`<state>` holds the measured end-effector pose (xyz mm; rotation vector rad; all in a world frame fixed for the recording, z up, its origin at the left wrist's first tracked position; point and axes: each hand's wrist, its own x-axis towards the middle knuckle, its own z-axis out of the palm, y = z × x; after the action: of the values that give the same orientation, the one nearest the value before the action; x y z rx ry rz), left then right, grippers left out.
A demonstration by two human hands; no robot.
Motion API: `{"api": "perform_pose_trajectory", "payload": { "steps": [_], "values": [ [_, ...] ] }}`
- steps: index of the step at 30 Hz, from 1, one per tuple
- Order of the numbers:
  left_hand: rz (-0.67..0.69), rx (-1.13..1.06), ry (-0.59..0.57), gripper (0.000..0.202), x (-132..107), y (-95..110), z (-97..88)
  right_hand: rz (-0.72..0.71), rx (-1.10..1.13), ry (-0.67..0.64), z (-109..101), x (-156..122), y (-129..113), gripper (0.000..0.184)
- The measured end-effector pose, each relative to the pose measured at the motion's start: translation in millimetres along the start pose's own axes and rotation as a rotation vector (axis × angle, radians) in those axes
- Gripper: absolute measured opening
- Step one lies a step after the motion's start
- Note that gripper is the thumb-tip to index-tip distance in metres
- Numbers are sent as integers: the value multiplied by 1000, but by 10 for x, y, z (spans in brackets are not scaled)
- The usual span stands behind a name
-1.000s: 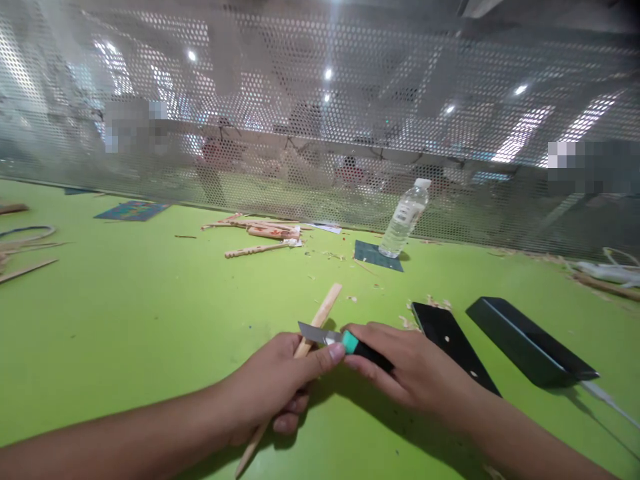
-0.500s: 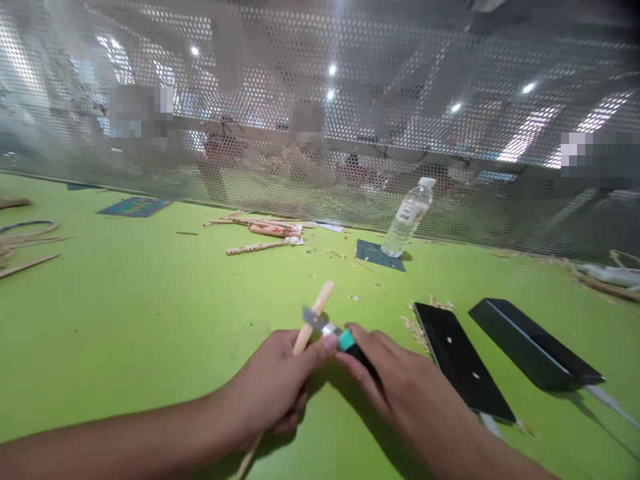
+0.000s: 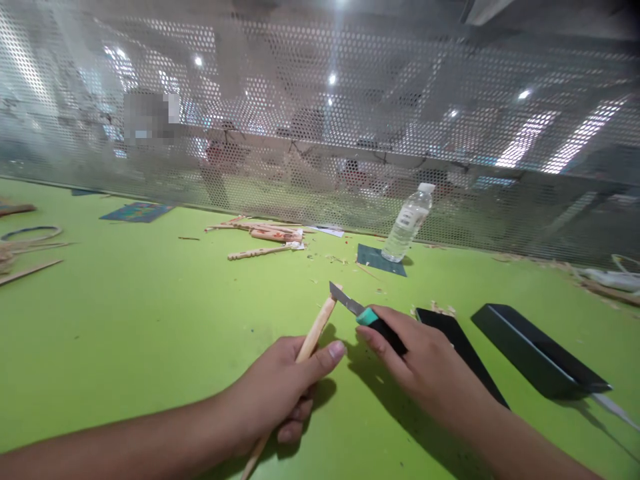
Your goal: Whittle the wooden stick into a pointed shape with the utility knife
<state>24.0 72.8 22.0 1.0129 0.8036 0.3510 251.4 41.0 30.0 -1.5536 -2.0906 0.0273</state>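
My left hand (image 3: 280, 390) is closed round a pale wooden stick (image 3: 318, 325), which points up and away from me over the green table (image 3: 140, 313). My right hand (image 3: 417, 363) grips a utility knife (image 3: 367, 317) with a black handle and a teal collar. The knife's blade tip rests at the far end of the stick. Wood shavings (image 3: 440, 309) lie scattered just beyond my right hand.
Two black flat cases (image 3: 535, 350) lie at the right. A plastic water bottle (image 3: 407, 223) stands on a dark mat (image 3: 377, 259) near a perforated metal screen (image 3: 320, 133). Carved sticks (image 3: 260, 240) lie at the back centre, more wood pieces (image 3: 27, 250) at the far left.
The knife blade has slid along the stick from near my left thumb out to the stick's far tip. My right hand moved away from my left hand.
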Motion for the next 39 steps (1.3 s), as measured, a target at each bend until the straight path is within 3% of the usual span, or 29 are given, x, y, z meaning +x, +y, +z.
{"api": "perform_pose_trajectory", "payload": {
  "steps": [6, 14, 20, 30, 39],
  "values": [
    [5, -44, -37, 49, -4, 13, -7, 9, 40, -69, -16, -13, 2, 31],
    [-8, 15, -34, 49, -35, 56, 7, -143, 119, -261, -52, -53, -5, 30],
    [-6, 44, -61, 49, -32, 37, -11, -127, 175, -323, -66, -56, -19, 29],
    [22, 241, 152, 56, -23, 16, 78, -167, -99, -185, -23, -118, -135, 46],
    [-49, 140, 191, 50, 35, 11, 64, -116, -162, -128, 51, -91, -157, 53]
  ]
}}
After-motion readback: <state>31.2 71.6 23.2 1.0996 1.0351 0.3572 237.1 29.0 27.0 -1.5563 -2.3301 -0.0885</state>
